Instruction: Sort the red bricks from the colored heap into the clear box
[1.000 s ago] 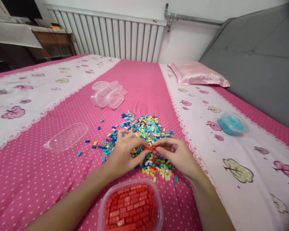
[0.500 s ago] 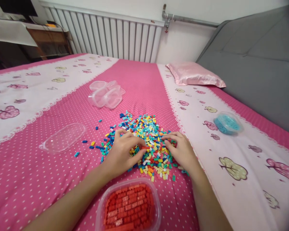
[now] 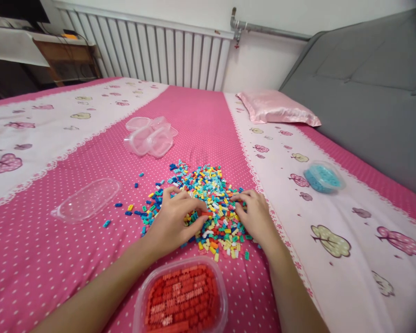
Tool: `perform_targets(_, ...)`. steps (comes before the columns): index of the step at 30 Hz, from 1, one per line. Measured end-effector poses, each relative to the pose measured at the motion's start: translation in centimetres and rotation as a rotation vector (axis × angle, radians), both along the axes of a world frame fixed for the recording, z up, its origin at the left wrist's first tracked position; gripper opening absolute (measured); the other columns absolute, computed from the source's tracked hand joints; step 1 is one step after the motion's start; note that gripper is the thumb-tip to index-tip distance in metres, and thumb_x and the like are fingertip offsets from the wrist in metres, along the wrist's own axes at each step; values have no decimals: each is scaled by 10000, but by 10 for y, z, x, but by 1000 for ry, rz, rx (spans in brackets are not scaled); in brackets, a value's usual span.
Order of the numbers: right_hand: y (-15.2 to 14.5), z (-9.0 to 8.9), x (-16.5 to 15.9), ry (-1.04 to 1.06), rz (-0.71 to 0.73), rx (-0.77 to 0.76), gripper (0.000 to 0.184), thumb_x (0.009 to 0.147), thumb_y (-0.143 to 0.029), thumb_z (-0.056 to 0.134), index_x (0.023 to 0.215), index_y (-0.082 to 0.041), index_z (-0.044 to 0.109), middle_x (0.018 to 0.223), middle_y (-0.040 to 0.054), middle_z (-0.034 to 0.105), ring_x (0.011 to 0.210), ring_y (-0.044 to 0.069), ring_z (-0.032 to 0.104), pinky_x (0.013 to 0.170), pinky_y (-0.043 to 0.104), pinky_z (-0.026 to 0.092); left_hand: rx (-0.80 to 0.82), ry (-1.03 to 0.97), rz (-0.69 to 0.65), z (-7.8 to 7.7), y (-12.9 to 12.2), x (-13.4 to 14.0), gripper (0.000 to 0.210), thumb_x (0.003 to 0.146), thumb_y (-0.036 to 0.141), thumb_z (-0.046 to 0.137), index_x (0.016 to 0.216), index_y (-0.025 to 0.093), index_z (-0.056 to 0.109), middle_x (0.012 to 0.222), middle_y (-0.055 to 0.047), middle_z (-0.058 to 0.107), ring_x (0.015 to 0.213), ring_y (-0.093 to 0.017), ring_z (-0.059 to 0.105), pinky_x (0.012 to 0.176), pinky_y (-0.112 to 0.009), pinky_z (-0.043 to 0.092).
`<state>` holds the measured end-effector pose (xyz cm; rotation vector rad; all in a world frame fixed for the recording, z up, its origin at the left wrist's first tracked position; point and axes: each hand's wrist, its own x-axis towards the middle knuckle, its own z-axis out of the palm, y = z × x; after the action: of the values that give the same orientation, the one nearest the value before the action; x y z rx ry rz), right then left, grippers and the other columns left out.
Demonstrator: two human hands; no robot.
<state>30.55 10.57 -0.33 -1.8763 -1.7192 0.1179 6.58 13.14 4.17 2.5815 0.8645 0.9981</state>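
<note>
A heap of small multicoloured building bricks [image 3: 211, 185] is spread on the bed. At its left side is my left hand [image 3: 176, 215], with a short red brick strip [image 3: 205, 213] pinched between thumb and index finger. My right hand [image 3: 254, 215] rests at the heap's right edge, fingers bent, with a small gap between thumb and index finger; nothing shows held in it. Close in front of me, between my forearms, a clear plastic tub [image 3: 223, 296] holds tightly packed red and salmon bricks [image 3: 183, 296].
An oval clear lid [image 3: 88, 200] lies to the left, near a few stray bricks. Beyond the heap are several stacked clear containers [image 3: 150, 136]. On the right stands a tub of light-blue bricks [image 3: 323, 178]. A pink pillow [image 3: 277, 107] lies by the grey headboard [image 3: 367, 78].
The view has shifted slightly, so everything sits a little further left. My left hand keeps its pinch on the red brick strip; my right hand stays at the heap's edge.
</note>
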Motion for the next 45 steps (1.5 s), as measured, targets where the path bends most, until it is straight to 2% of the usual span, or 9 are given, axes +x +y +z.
perform_targets(6, 3, -1, 0, -36, -31, -21, 166, 954, -276, 580, 928, -232, 738, 1012, 92, 642, 987, 298, 544, 878, 436, 429, -6, 14, 11, 0, -1, 0, 16, 935, 254, 659, 934, 256, 675, 839, 52, 749, 783, -151, 638, 990, -415, 315)
perform_targets(14, 6, -6, 0, -107, -35, 27, 219, 897, -165, 631, 988, -296, 781, 1010, 83, 625, 974, 287, 532, 839, 418, 422, -5, -3, -7, 0, -1, 0, 25, 926, 232, 668, 936, 255, 669, 838, 67, 745, 781, -149, 650, 984, -419, 303)
perform_targets(17, 5, -2, 1, -68, -34, 17, 187, 868, -157, 664, 914, -276, 799, 1027, 94, 645, 995, 297, 546, 863, 438, 430, -6, 7, -5, 0, -1, 0, 26, 928, 226, 668, 928, 252, 664, 836, 71, 743, 787, -151, 652, 993, -423, 290)
perform_targets(20, 5, 6, 3, 60, -49, 29, 125, 811, -143, 697, 832, -237, 777, 991, 89, 687, 994, 299, 579, 901, 456, 442, -5, 9, -5, 0, -1, -1, 25, 929, 229, 670, 931, 253, 663, 834, 73, 741, 789, -149, 651, 1000, -421, 283)
perform_targets(24, 3, 18, 5, 327, -41, 59, 38, 779, -203, 712, 808, -213, 734, 870, 50, 753, 860, 245, 666, 880, 418, 496, -5, -7, -3, 0, -1, -1, 23, 929, 230, 669, 934, 252, 662, 834, 65, 732, 784, -145, 641, 987, -412, 292)
perform_targets(28, -3, 28, -3, 768, 145, 33, 197, 752, -328, 759, 907, -208, 741, 893, 52, 776, 855, 221, 711, 814, 358, 550, 6, -43, -15, 1, -1, 0, 25, 941, 221, 657, 935, 245, 655, 829, 56, 725, 771, -146, 625, 961, -402, 308)
perform_targets(31, -8, 36, -14, 968, 290, -48, 253, 744, -367, 796, 947, -219, 762, 909, 53, 788, 843, 205, 723, 750, 319, 568, 39, -91, -8, 2, -3, 0, 21, 942, 226, 668, 941, 240, 652, 822, 52, 721, 772, -146, 618, 958, -396, 305)
perform_targets(36, -14, 43, -30, 1047, 396, -90, 186, 702, -339, 865, 797, -232, 746, 817, 35, 784, 768, 178, 725, 691, 277, 563, 79, -162, 11, 3, -6, -1, 51, 926, 201, 685, 926, 236, 648, 797, 60, 710, 758, -142, 610, 962, -390, 300)
perform_targets(45, -13, 40, -33, 954, 436, -20, 96, 733, -274, 820, 801, -245, 758, 798, 27, 771, 765, 180, 722, 706, 298, 573, 100, -172, 11, 3, -6, -1, 62, 914, 190, 694, 924, 228, 646, 799, 59, 700, 760, -139, 606, 948, -384, 296)
